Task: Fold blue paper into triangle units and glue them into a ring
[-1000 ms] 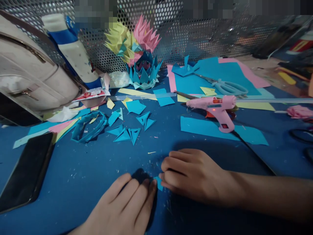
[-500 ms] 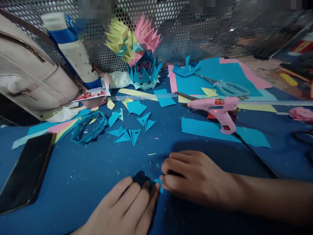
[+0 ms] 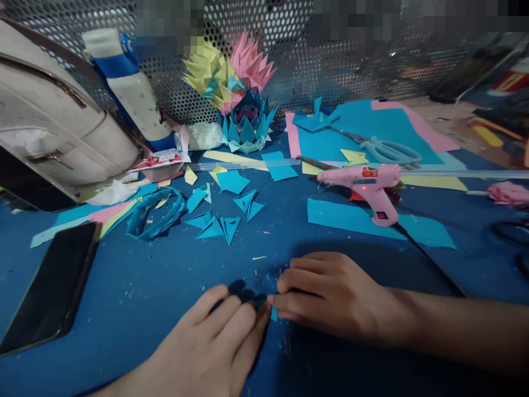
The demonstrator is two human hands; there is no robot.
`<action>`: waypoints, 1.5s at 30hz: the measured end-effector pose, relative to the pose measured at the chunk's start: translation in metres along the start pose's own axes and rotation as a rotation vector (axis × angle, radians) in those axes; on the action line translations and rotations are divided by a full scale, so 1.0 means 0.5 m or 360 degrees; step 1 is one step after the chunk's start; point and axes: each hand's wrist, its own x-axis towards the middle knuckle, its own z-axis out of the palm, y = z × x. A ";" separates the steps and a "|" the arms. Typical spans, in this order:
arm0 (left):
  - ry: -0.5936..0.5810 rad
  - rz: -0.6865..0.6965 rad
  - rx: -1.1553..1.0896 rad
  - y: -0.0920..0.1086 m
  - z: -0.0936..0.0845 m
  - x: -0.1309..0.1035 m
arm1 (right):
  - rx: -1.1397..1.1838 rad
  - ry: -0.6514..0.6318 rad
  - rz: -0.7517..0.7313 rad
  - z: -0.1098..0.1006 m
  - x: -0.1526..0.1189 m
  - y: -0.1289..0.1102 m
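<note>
Between the fingertips of both hands is a small piece of blue paper [image 3: 274, 314], mostly covered by the fingers, low over the blue tabletop [image 3: 165, 309]. My left hand [image 3: 223, 336] comes from the lower left, its fingers closed on the paper's left side. From the right, my right hand [image 3: 326, 295] has curled fingers, with thumb and forefinger pinching the same piece. Beyond them lie several folded blue paper triangles [image 3: 215, 227] and a ring of blue paper [image 3: 136, 220]. A blue paper strip [image 3: 343, 215] lies past my right hand.
A pink glue gun [image 3: 372, 182] with a lit red light trails a black cord on the right. Scissors [image 3: 388, 150] rest on coloured sheets behind it. A phone [image 3: 53, 286] lies at left, near a bag [image 3: 61, 121] and a bottle [image 3: 128, 82]. Folded-paper flowers [image 3: 248, 60] stand at the back.
My fingertips have drawn closer together over the blue paper, hiding more of it. My left hand has shifted slightly up and to the right. The view has turned a little to the left.
</note>
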 end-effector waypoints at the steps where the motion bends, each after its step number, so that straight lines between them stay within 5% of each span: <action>1: -0.0005 0.0006 0.0010 -0.001 0.000 -0.001 | -0.0012 -0.0011 -0.0052 -0.004 0.000 0.003; 14: -0.0059 0.0085 0.0060 -0.005 -0.011 -0.003 | 0.0210 -0.0088 -0.0297 -0.037 0.013 0.020; 30: -0.0030 0.0002 -0.0265 -0.011 0.019 -0.001 | 0.0496 -0.0267 -0.0134 -0.019 0.016 0.050; 38: -0.0136 -0.0557 -0.0755 -0.013 0.010 0.021 | 0.0438 -0.0306 -0.0080 -0.014 0.015 0.039; 45: -0.0193 -0.0680 -0.0679 -0.004 0.008 0.046 | 0.0737 -0.0373 0.0139 -0.016 0.027 0.033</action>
